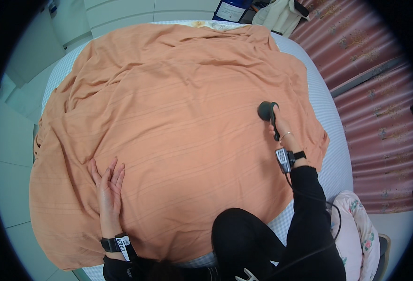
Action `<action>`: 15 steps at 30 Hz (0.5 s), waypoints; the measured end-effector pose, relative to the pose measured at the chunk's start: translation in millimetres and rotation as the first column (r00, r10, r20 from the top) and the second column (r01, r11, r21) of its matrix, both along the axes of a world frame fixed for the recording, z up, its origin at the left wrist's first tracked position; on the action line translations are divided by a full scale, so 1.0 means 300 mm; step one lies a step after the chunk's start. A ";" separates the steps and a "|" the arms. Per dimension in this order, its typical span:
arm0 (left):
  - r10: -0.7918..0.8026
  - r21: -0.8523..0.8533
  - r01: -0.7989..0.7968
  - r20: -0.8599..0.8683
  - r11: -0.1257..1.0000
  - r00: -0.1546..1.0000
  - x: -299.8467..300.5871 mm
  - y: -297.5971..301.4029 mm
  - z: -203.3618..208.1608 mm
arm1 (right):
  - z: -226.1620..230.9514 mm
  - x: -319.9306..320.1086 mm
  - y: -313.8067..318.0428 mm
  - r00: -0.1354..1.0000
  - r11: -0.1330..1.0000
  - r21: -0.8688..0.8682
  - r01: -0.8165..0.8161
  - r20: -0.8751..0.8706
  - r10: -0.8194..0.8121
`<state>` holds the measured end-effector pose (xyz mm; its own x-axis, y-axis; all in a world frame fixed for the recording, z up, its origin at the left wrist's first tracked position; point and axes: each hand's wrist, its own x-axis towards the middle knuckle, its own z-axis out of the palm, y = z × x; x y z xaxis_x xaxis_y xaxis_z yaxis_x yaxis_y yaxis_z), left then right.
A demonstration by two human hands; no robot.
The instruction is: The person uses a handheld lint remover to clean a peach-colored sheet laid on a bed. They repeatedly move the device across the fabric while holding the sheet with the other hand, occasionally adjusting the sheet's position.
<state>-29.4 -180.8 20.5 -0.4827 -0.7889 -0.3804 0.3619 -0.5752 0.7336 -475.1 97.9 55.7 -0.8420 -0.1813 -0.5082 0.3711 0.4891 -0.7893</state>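
Note:
An orange blanket point(187, 122) with faint stripes spreads over the bed, wrinkled at the far side and along the left. On its right part, my right hand point(281, 122) is closed round the handle of a dark green fabric shaver point(265, 111), whose round head rests on the cloth. My left hand point(108, 182) lies on the blanket at the lower left, fingers apart and holding nothing. Black straps with small white devices sit on both wrists, and a thin bracelet shows on the right one.
A pale checked sheet point(330, 136) borders the blanket. Pink patterned curtains point(380, 122) hang at the right. A floral pillow point(354, 239) lies at the lower right. A black cable point(339, 220) runs from my right wrist. Beyond the bed are a blue container point(231, 10) and white drawers point(122, 14).

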 end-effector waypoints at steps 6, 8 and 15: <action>0.000 0.017 0.000 0.008 1.000 1.000 -0.001 -0.001 0.008 | 0.021 0.172 -0.076 0.990 0.991 0.068 -0.117 -0.076 0.122; 0.003 -0.005 -0.003 0.021 1.000 1.000 -0.004 0.002 0.012 | 0.040 0.196 -0.132 0.983 0.982 0.050 -0.184 0.005 0.184; -0.007 0.021 0.007 0.000 1.000 1.000 -0.003 0.000 0.010 | 0.001 0.247 -0.425 0.924 0.923 -0.046 -0.381 -0.054 0.379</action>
<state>-30.1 -180.9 23.6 -0.4882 -0.7773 -0.3968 0.3579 -0.5930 0.7213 -401.0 -29.6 56.0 -0.7252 -0.5186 -0.4529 0.1308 0.5421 -0.8301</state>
